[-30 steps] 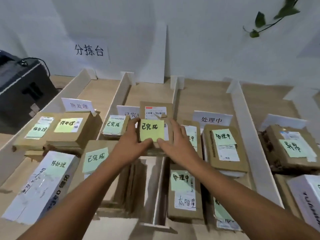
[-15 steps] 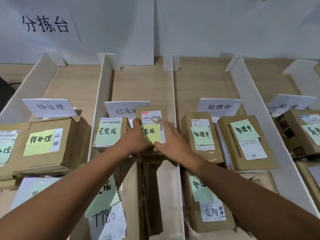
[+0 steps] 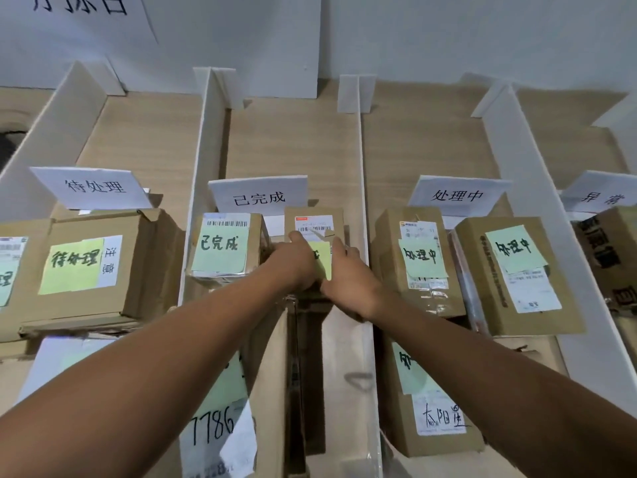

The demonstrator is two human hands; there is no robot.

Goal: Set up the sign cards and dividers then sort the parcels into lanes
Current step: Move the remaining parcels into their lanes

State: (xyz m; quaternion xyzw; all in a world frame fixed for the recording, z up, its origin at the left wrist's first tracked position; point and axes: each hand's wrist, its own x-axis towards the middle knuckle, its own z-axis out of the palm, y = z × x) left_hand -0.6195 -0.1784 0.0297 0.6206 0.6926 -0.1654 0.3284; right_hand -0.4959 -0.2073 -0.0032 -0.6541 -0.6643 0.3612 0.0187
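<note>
Gripping a small brown parcel at centre frame, left hand and right hand curl closed on its two sides. Pushed further up-frame, it could topple the 已完成 sign card behind or nudge the white divider alongside.

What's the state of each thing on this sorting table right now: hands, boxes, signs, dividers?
Left hand: gripping the small parcel's left side.
Right hand: gripping its right side.
Small parcel: held in the 已完成 lane, yellow note on top.
已完成 sign card: standing upright.
处理中 sign card: standing upright.
Centre divider: upright.
</note>
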